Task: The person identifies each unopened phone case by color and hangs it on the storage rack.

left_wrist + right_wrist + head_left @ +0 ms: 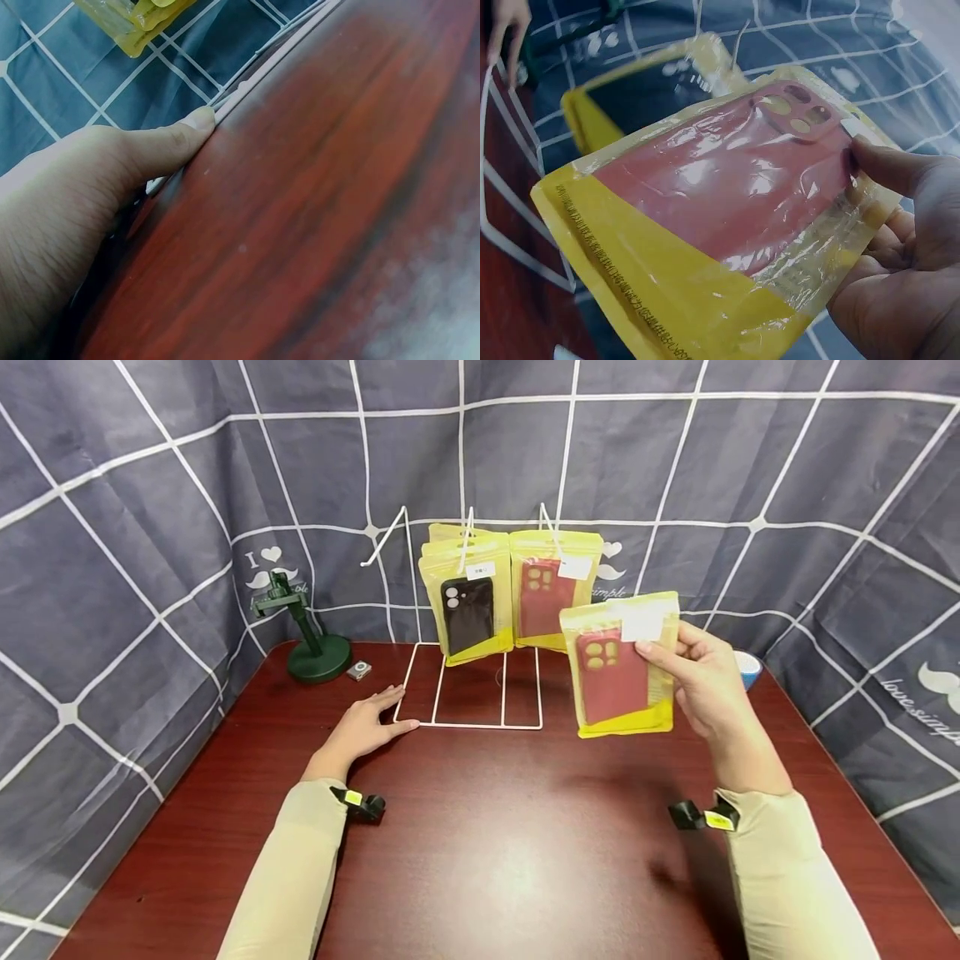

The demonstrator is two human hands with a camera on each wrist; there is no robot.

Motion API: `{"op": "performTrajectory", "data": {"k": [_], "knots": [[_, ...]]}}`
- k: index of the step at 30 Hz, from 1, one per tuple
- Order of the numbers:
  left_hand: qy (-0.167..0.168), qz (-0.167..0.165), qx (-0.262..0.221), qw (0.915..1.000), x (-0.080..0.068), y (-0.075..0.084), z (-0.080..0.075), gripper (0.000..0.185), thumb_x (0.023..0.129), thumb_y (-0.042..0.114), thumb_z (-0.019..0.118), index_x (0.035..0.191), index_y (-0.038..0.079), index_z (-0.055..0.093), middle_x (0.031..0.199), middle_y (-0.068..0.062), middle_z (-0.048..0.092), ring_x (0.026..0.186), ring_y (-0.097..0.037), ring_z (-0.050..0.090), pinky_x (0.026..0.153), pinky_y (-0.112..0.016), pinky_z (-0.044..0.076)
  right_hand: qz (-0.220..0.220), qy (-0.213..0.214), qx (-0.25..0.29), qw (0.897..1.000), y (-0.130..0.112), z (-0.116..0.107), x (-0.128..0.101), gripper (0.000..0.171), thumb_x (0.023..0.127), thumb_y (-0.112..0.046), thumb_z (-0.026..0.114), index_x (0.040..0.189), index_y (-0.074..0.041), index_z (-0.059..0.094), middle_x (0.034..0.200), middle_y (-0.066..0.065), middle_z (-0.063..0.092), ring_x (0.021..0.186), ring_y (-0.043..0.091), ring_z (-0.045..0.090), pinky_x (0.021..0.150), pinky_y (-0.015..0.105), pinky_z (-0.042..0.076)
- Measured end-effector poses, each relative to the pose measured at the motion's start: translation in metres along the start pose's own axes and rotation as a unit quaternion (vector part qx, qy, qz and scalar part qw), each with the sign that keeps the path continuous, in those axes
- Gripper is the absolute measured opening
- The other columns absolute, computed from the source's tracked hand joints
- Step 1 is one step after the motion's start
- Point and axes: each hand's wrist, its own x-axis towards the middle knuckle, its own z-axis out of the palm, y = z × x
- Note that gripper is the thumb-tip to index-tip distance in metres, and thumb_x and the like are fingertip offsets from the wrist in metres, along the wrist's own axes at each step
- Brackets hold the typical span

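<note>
My right hand pinches the right edge of a yellow-backed clear pouch with a red phone case in it, thumb in front. That pouch is held upright in the air, right of the rack; in the right wrist view its red case fills the middle. My left hand rests at the left front corner of the white wire rack's base, thumb touching the wire. On the rack's middle hook hang pouches with a black phone case in front; on the right hook, one with a red phone case.
The rack's left hook carries nothing. A dark green phone stand and a small silver square device are at the back left. A blue-and-white round container stands behind my right hand. Grid-patterned cloth encloses the table.
</note>
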Motion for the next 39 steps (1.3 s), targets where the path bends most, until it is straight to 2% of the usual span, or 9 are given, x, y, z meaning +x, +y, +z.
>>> {"op": "performTrajectory", "data": {"k": [6,12,17,26,29,34,39], "knots": [[0.001,-0.002,0.001,1.0,-0.002,0.0,-0.003,0.091,0.084,0.075,0.062,0.154,0.02,0.044,0.159,-0.007,0.039,0.147,-0.031,0.034,0.115,-0.057,0.031,-0.028,0.009,0.005,1.0,-0.001,0.035,0.02,0.029,0.09,0.002,0.071,0.119,0.004,0.067,0.095,0.014,0.076,0.08,0.024,0.075,0.069,0.035,0.061],[0.001,0.001,0.002,1.0,-0.002,-0.002,0.0,0.091,0.083,0.076,0.061,0.154,0.02,0.044,0.159,-0.007,0.039,0.146,-0.031,0.035,0.115,-0.056,0.031,-0.037,0.054,-0.03,0.997,0.006,0.053,0.04,0.035,0.086,-0.01,0.08,0.116,0.002,0.068,0.091,0.012,0.076,0.075,0.023,0.075,0.065,0.034,0.061],[0.0,0.003,0.003,1.0,-0.002,0.0,0.002,0.091,0.084,0.075,0.061,0.154,0.02,0.044,0.159,-0.007,0.039,0.146,-0.032,0.035,0.115,-0.057,0.03,-0.025,0.078,-0.043,0.996,0.015,0.056,0.051,0.035,0.085,-0.013,0.083,0.114,0.001,0.069,0.088,0.01,0.076,0.072,0.022,0.075,0.064,0.031,0.06],[0.006,0.003,0.0,1.0,0.001,0.003,-0.003,0.09,0.084,0.075,0.061,0.154,0.021,0.045,0.158,-0.007,0.04,0.146,-0.032,0.036,0.114,-0.057,0.031,-0.048,0.03,-0.054,0.997,0.009,0.056,0.053,0.032,0.087,-0.011,0.08,0.114,0.002,0.068,0.092,0.012,0.076,0.076,0.023,0.075,0.065,0.033,0.061],[0.006,0.002,0.005,1.0,0.001,0.003,-0.004,0.091,0.083,0.077,0.06,0.154,0.021,0.045,0.158,-0.007,0.04,0.146,-0.032,0.035,0.115,-0.057,0.031,-0.043,0.045,-0.057,0.996,0.009,0.057,0.054,0.032,0.087,-0.013,0.08,0.113,0.002,0.068,0.09,0.011,0.076,0.074,0.021,0.075,0.063,0.031,0.06],[0.006,0.001,0.005,1.0,0.0,0.0,-0.001,0.092,0.082,0.079,0.058,0.154,0.022,0.045,0.158,-0.006,0.04,0.146,-0.032,0.035,0.115,-0.057,0.031,-0.01,0.087,-0.083,0.993,0.02,0.057,0.06,0.036,0.085,-0.02,0.083,0.113,-0.002,0.07,0.088,0.007,0.076,0.072,0.018,0.074,0.063,0.029,0.06],[0.008,0.002,0.004,1.0,0.0,-0.001,0.001,0.091,0.083,0.077,0.06,0.153,0.021,0.046,0.158,-0.007,0.04,0.145,-0.033,0.036,0.114,-0.058,0.031,-0.02,0.103,-0.102,0.989,0.03,0.056,0.07,0.043,0.084,-0.022,0.084,0.119,-0.002,0.07,0.091,0.008,0.077,0.074,0.018,0.075,0.066,0.029,0.06]]}}
